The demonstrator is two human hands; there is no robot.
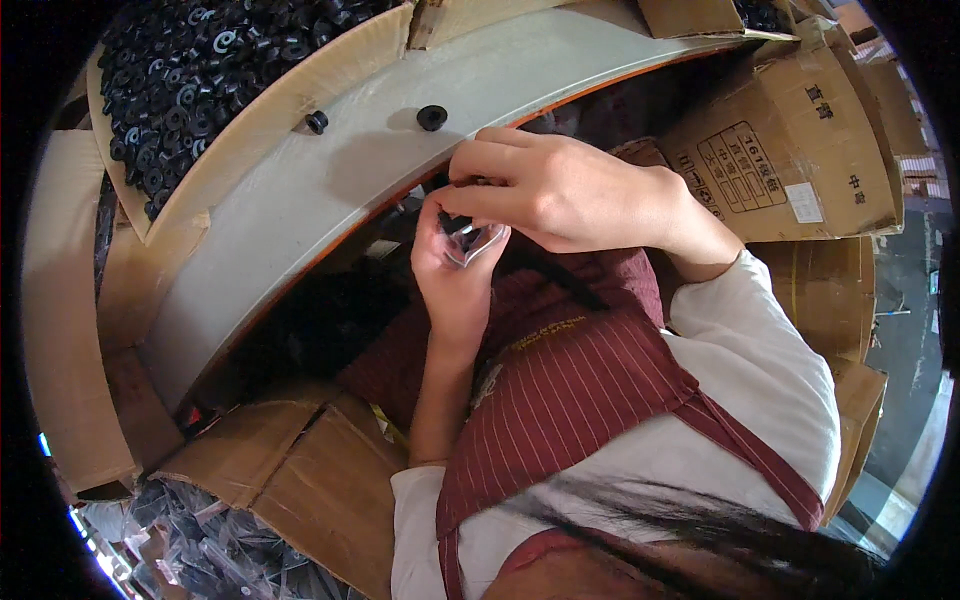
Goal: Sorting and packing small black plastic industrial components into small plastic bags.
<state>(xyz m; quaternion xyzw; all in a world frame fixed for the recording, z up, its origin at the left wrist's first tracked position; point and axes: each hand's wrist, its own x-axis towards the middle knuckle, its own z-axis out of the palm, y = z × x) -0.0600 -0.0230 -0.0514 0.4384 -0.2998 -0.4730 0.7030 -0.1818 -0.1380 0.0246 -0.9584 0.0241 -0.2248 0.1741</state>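
Observation:
Just past the edge of the grey table, my two hands meet in front of my body. My left hand [455, 270] is closed around what looks like a small clear plastic bag [474, 246], with something black showing at its mouth. Over the top of it reaches my right hand [560, 190], its fingers bent and pressed together at the bag's opening. What those fingertips hold is hidden behind the hand. On the tabletop beyond lie two loose black flanged round parts [432, 118], one near my hands and the other farther left.
A cardboard box [270, 110] heaped with black round parts [200, 85] stands at the far left. Clear plastic pieces [215, 545] fill an open carton at lower left. Large cartons [770, 140] are stacked on the right. The grey table [370, 165] curves across the view.

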